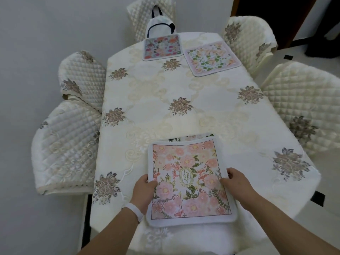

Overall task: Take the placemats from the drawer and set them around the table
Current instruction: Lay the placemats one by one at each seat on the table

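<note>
A small stack of placemats [189, 179] is at the near end of the table [156, 100], topped by a pink floral one marked GARDEN. My left hand [142, 190] grips its left edge, thumb on top. My right hand [237, 183] grips its right edge. The edge of another mat [191, 138] peeks out beneath at the far side. Two placemats lie flat at the far end: a blue-pink floral one [162, 46] at the head, and a pink-green one [211, 58] at the far right.
The table wears a cream embroidered cloth. Quilted cream chairs surround it: two on the left [66, 144], two on the right [303, 107], one at the far end [147, 11] with a white bag [160, 24] on it. A dark doorway [276, 19] is at the top right.
</note>
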